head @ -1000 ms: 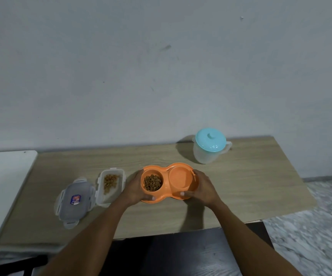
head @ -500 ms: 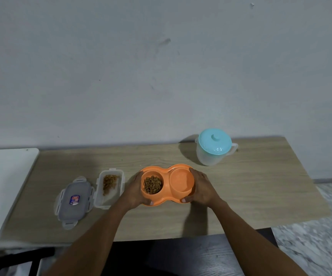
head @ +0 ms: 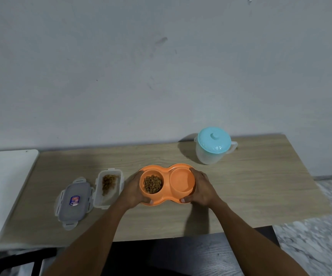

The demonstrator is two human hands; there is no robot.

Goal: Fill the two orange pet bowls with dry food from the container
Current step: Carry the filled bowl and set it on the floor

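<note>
Both hands grip the orange double bowl [head: 167, 184] at table centre: left hand [head: 133, 188] clamped on its left end, right hand [head: 202, 187] on its right. Left well holds dry food [head: 152, 184]; right well is empty. Next: pour from the open container [head: 108, 187], just left.

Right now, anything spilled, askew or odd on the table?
No spill visible. The one mismatch: the left bowl holds dry food while the right bowl is empty. The container sits open with some food left, its lid flat beside it. Both hands grip the orange feeder's ends.
</note>
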